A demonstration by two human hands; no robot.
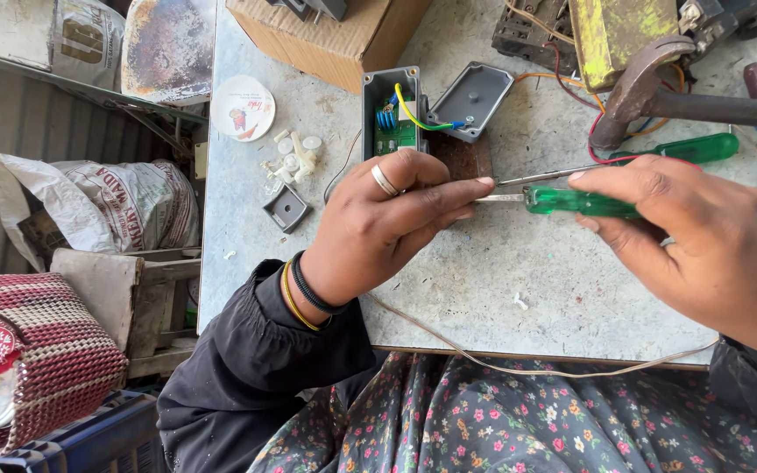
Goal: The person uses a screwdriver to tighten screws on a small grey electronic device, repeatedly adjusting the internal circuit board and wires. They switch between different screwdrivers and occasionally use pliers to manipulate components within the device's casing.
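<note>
- Gripping a green-handled screwdriver [582, 201], the right hand [703, 241] closes its fingers around the translucent handle, thumb on top, with the metal shaft pointing toward the left hand.
- The left hand [387, 223] is narrowed to a pinch: thumb and forefinger meet at the tip of the screwdriver shaft. Whether a small part sits between the fingertips cannot be told.
- A ring sits on one left finger; black and yellow bangles circle the left wrist above a black sleeve.
- A second green screwdriver [659, 156] lies on the worktable [501, 289] just beyond the right hand's fingertips, roughly parallel to the held one.
- An open grey junction box [393, 109], showing a green circuit board and a yellow-green wire, lies just beyond the left hand's knuckles; its grey lid [472, 98] lies beside it.
- Small white plastic parts [294, 156] and a grey square cap [287, 208] lie to the outer side of the left hand.
- A hammer [659, 92] rests beyond the right hand, its head near the second screwdriver.
- A thin pale cable [519, 368] runs along the table's near edge, below both wrists.
</note>
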